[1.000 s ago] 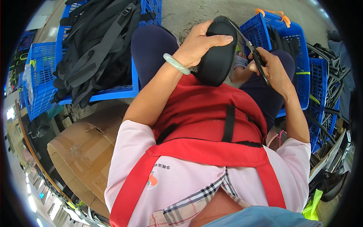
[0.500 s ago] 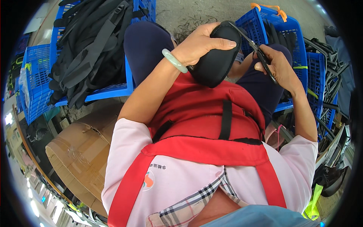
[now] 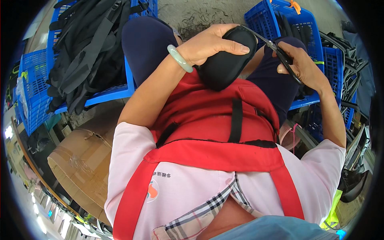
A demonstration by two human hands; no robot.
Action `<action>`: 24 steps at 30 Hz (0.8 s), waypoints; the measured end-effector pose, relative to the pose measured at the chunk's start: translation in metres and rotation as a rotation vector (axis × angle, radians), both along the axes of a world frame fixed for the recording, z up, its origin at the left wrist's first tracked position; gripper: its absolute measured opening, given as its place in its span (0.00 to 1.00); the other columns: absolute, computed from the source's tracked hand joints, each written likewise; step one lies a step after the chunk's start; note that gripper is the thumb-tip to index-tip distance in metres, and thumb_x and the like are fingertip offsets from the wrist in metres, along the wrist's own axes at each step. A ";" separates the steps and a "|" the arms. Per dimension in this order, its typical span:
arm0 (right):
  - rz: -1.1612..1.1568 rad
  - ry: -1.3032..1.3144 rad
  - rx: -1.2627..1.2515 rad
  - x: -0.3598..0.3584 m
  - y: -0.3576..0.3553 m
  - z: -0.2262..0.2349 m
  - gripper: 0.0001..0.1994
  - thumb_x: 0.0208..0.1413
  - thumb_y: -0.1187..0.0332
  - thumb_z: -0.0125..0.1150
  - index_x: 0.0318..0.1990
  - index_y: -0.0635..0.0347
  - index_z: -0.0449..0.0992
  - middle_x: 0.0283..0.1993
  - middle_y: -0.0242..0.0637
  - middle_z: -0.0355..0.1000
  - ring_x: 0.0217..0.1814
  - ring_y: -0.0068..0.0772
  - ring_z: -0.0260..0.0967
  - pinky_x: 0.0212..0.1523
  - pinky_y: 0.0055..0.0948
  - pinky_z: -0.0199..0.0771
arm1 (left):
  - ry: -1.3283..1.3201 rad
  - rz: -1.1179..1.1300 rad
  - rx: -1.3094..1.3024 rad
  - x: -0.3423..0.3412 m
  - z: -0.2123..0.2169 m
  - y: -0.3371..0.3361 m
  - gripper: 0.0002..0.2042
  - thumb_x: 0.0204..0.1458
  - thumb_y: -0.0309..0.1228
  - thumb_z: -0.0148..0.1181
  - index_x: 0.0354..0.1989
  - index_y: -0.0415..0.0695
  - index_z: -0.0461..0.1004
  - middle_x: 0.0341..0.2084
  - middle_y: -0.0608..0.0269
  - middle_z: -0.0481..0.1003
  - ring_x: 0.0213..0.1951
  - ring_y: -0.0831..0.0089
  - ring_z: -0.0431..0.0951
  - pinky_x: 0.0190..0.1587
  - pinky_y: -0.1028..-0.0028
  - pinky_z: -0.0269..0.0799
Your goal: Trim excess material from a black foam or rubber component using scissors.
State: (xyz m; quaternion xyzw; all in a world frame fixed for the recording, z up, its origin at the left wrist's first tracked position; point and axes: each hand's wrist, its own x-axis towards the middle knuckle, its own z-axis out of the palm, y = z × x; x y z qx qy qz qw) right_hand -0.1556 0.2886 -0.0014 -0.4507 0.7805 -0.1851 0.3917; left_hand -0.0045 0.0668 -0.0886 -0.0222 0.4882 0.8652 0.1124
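A rounded black padded piece point(image 3: 224, 66) is gripped in my left hand point(image 3: 218, 44), with the thumb lying across its face and the fingers behind it. In my right hand point(image 3: 298, 64) is a pair of black-handled scissors point(image 3: 285, 60). Their blades point up and left, and the tips reach the upper edge of the padded piece. From here I cannot tell whether the blades touch it. The lower part of the piece hangs over my red apron point(image 3: 208, 132).
On the left, a blue crate point(image 3: 116, 92) is heaped with black straps point(image 3: 92, 52). Another blue crate point(image 3: 262, 20) with black pieces stands at the right, beside a bundle of dark strips point(image 3: 348, 60). A cardboard box point(image 3: 80, 160) lies near my left elbow. Dark scraps point(image 3: 200, 24) litter the floor ahead.
My right hand and the scissors have shifted slightly right, and my right elbow has swung outward. The left hand still holds the padded piece in nearly the same place.
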 end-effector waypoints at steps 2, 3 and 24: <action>0.011 -0.011 0.007 -0.002 0.001 0.000 0.28 0.47 0.45 0.66 0.37 0.65 0.67 0.24 0.28 0.48 0.28 0.22 0.48 0.28 0.24 0.51 | 0.005 -0.017 0.007 0.000 -0.001 0.001 0.17 0.50 0.25 0.64 0.49 0.36 0.71 0.36 0.66 0.77 0.38 0.81 0.77 0.44 0.81 0.72; 0.024 -0.019 0.009 -0.002 0.001 0.001 0.29 0.47 0.45 0.66 0.37 0.65 0.67 0.25 0.28 0.48 0.28 0.21 0.47 0.28 0.24 0.50 | 0.001 -0.046 0.004 0.000 -0.002 0.001 0.19 0.50 0.25 0.64 0.50 0.36 0.70 0.37 0.65 0.77 0.38 0.81 0.77 0.45 0.81 0.72; 0.128 0.187 0.098 -0.004 -0.004 0.036 0.26 0.42 0.55 0.72 0.37 0.65 0.65 0.21 0.35 0.49 0.23 0.33 0.44 0.24 0.32 0.50 | 0.017 -0.184 0.047 0.006 0.002 0.017 0.19 0.45 0.28 0.68 0.47 0.37 0.74 0.35 0.64 0.77 0.37 0.79 0.75 0.44 0.80 0.71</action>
